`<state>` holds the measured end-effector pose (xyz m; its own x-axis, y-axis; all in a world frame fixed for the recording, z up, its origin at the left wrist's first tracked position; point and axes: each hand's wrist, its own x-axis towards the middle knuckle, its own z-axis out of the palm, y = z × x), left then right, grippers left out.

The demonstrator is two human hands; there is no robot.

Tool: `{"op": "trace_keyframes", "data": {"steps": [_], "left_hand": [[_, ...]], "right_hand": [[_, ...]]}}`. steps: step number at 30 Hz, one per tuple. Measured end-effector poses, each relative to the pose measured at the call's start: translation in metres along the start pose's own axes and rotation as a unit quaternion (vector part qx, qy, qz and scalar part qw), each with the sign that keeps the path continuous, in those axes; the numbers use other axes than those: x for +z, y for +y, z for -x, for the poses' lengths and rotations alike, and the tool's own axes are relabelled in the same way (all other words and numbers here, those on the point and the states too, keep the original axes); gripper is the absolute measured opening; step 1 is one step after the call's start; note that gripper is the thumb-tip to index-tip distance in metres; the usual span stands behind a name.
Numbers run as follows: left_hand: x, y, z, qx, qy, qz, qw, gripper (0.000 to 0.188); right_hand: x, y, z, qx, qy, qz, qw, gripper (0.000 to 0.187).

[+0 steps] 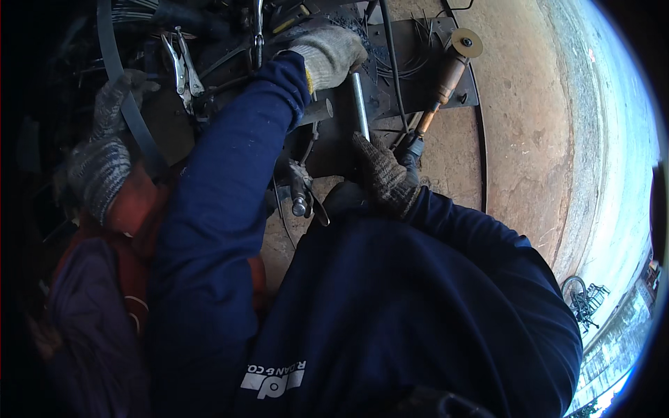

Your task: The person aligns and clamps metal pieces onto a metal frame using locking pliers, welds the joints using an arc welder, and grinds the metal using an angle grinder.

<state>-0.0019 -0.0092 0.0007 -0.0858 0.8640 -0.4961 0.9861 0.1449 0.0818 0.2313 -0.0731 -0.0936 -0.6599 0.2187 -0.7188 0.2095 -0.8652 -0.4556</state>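
Close to our chest, our right hand point(387, 173), in a dark knitted glove, has its fingers wrapped around the lower end of a metal tube point(359, 108), which points away from us between our two hands. Left of that hand we see a metal tool with a lever point(300, 191), and farther left a co-worker's striped glove point(101, 174). Farther out, our left hand point(327, 56), in a pale glove, curls beside the tube's far end; we cannot tell what it grips. Locking pliers point(182, 73) lie well to its left. On our right, a grinder point(446, 82) crosses a dark plate point(468, 87). Far off to the right stands a bicycle point(584, 303).
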Motion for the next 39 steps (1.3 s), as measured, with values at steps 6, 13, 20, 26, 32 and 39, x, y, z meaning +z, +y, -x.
{"op": "trace_keyframes", "data": {"steps": [6,13,20,26,32,39], "left_hand": [[0.005,-0.006,0.000,0.021,-0.003,0.002,1.000,0.017],[-0.002,-0.002,0.002,0.012,-0.018,-0.007,1.000,0.022],[-0.005,0.003,0.002,0.004,-0.019,-0.015,1.000,0.022],[0.000,-0.002,0.003,0.022,-0.005,-0.022,1.000,0.023],[-0.009,0.003,0.004,-0.002,-0.037,-0.003,0.999,0.023],[-0.004,0.001,0.007,0.004,-0.012,0.000,1.000,0.022]], "right_hand": [[0.013,-0.004,0.011,-0.003,-0.013,-0.040,0.999,0.058],[0.012,0.000,0.004,-0.024,0.024,0.047,0.998,0.053],[0.006,0.012,-0.009,-0.037,0.006,0.018,0.999,0.058],[0.012,-0.001,0.002,-0.038,0.009,0.091,0.995,0.058],[0.010,0.013,-0.008,-0.048,0.058,0.111,0.991,0.064],[0.013,0.018,-0.008,-0.090,0.058,0.169,0.980,0.067]]}}
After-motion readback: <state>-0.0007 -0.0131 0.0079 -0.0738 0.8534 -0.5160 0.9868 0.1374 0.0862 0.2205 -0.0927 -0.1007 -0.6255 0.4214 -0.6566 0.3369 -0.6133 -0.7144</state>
